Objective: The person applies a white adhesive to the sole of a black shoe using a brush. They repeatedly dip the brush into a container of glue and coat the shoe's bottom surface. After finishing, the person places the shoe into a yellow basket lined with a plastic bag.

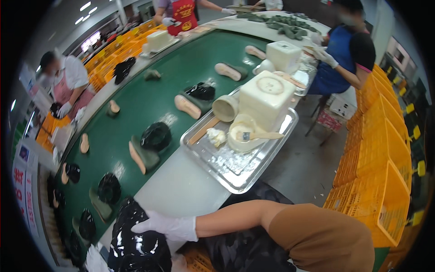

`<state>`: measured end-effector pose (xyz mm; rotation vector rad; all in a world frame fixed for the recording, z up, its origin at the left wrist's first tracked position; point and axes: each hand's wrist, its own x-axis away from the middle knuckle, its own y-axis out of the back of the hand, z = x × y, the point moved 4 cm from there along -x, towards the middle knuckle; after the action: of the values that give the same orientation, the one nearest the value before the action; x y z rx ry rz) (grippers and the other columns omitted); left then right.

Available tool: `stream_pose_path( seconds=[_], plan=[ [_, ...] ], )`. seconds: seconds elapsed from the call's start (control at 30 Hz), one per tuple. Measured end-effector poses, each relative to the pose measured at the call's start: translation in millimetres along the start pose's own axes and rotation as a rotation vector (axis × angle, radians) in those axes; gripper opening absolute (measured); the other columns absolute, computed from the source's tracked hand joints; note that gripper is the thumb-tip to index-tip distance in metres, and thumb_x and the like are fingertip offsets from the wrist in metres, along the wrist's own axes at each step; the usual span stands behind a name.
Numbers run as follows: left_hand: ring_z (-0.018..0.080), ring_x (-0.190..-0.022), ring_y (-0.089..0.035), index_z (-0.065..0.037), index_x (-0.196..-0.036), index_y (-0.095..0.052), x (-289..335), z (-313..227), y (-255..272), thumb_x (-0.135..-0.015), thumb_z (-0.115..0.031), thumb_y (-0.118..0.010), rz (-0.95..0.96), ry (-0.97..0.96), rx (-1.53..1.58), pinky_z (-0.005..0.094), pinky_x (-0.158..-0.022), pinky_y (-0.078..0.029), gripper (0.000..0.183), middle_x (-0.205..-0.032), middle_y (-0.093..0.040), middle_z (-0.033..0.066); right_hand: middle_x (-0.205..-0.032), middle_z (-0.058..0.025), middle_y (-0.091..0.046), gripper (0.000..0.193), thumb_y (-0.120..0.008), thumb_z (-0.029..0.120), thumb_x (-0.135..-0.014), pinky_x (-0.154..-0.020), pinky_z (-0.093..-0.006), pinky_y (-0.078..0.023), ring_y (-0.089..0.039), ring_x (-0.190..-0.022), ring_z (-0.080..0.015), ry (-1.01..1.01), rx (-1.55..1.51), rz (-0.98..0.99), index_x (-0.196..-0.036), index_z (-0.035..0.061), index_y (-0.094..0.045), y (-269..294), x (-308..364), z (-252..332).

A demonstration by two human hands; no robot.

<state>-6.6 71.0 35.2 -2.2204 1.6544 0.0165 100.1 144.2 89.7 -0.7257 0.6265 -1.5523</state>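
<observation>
At the lower left edge of the table is a glossy black shoe upper (136, 247), creased and shining, possibly several pieces together. My right hand (167, 225), in a white glove, is closed on its right side, with the fingers partly hidden. My left hand (96, 257) shows only as a wrinkled white glove at the bottom edge, beside the black upper; its fingers cannot be made out. Shoe lasts with pale soles lie on the green conveyor belt (190, 59), many paired with glossy black uppers (156, 136). One dark green last (147, 158) lies close to the belt's near edge.
A metal tray (235, 174) holds a white square container (267, 97), a round cup (225, 108) and a brush (263, 135) lying across a pot. Orange crates (371, 195) are stacked at right. Co-workers stand or sit at left, at the far end and at right (340, 50).
</observation>
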Motion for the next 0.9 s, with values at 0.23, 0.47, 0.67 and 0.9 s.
stream_pose_path(
  seconds=[0.23, 0.47, 0.67, 0.9],
  plan=[
    [0.0234, -0.106, -0.047, 0.002, -0.13, -0.035, -4, 1, -9, -0.078, -0.022, -0.066, 0.061, -0.041, -0.079, 0.0363, -0.089, -0.039, 0.065, -0.119, -0.046, 0.0128, -0.094, -0.0053, -0.061, 0.034, -0.064, 0.018, -0.076, -0.078, -0.0343, -0.049, -0.059, -0.084, -0.0187, -0.104, -0.259, 0.273, -0.106, 0.006, -0.055, -12, -62, -16],
    [0.0222, -0.1, -0.05, 0.003, -0.128, -0.037, -17, -15, 49, -0.073, -0.018, -0.072, -0.04, -0.144, -0.205, 0.035, -0.084, -0.042, 0.069, -0.114, -0.049, 0.0129, -0.092, -0.0046, -0.063, 0.037, -0.067, 0.023, -0.071, -0.081, -0.0306, -0.045, -0.059, -0.084, -0.0159, -0.161, -0.034, 0.384, -0.102, 0.004, -0.06, -39, -89, -7],
    [0.0241, -0.097, -0.052, 0.004, -0.131, -0.031, 2, -41, 88, -0.069, -0.015, -0.075, 0.281, -0.156, -0.578, 0.0354, -0.084, -0.043, 0.078, -0.112, -0.049, 0.0148, -0.097, -0.0089, -0.064, 0.042, -0.069, 0.02, -0.075, -0.075, -0.0288, -0.051, -0.062, -0.082, -0.016, -0.392, 0.324, 0.497, -0.11, -0.0016, -0.057, -7, -132, -72],
    [0.0371, -0.092, -0.051, 0.004, -0.136, -0.025, -28, -32, 37, -0.073, -0.011, -0.071, 0.543, -0.436, -1.081, 0.0382, -0.079, -0.044, 0.08, -0.111, -0.045, 0.0233, -0.106, -0.0168, -0.06, 0.063, -0.073, 0.042, -0.068, -0.088, -0.0327, -0.044, -0.058, -0.097, -0.0224, 0.121, 1.359, 0.569, -0.111, -0.0018, -0.057, -24, -169, -74]
  ],
)
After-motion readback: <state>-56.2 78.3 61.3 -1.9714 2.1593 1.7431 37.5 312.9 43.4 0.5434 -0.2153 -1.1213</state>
